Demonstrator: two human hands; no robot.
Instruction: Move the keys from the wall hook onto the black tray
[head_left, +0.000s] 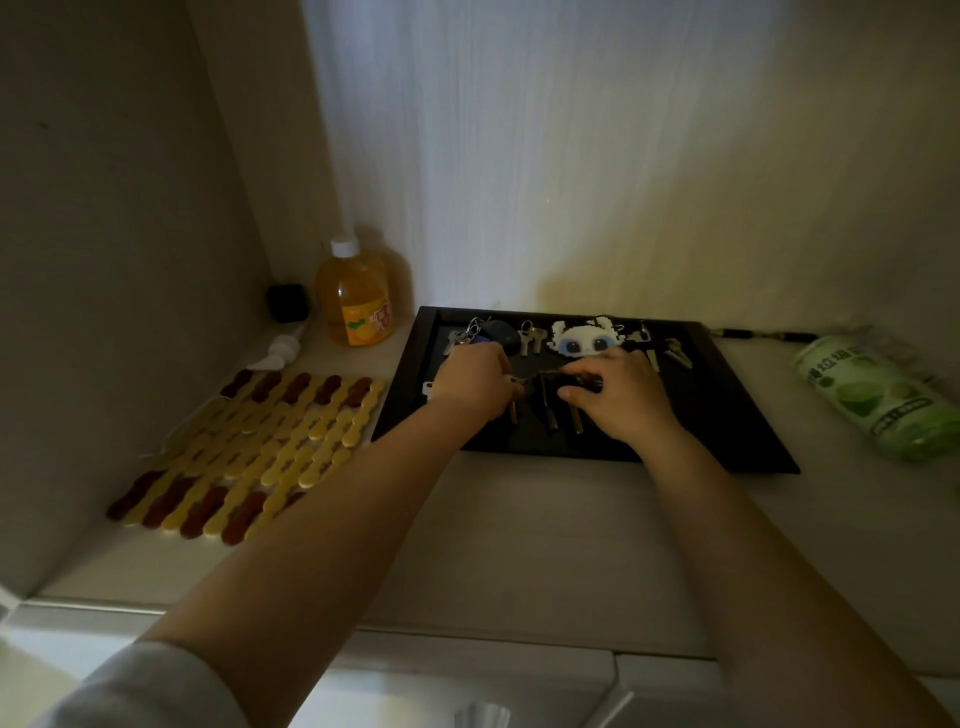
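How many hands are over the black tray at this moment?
2. The left hand is over the left part of the black tray, on some keys. The right hand is over the middle. Both cover some keys, so each grip is unclear.

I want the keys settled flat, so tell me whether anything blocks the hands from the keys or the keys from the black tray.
Nothing visible does. The left hand and right hand are already on the loose keys, which lie on the black tray. Other key bunches and a pixel-bead charm sit along the tray's far edge, clear of them.
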